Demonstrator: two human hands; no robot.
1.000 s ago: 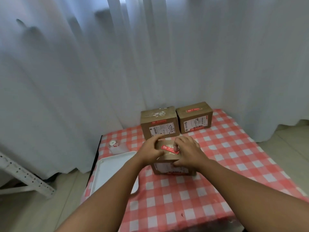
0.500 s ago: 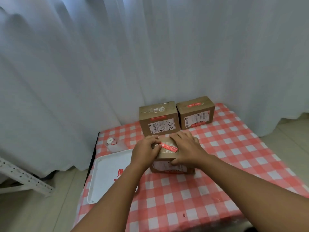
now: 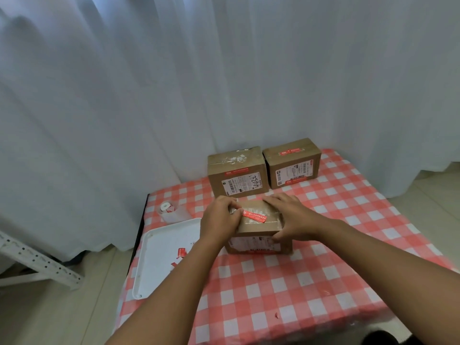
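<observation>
Though close behind box [image 3: 257, 229], two parcels [image 3: 237, 175].

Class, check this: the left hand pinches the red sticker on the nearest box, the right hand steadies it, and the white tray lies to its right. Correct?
No: the head view shows the white tray left of the nearest box, not right; the rest holds.

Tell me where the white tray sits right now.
In the head view, the white tray lies at the left edge of the checked tablecloth, just left of the nearest cardboard box, with a sticker roll behind it.
</observation>
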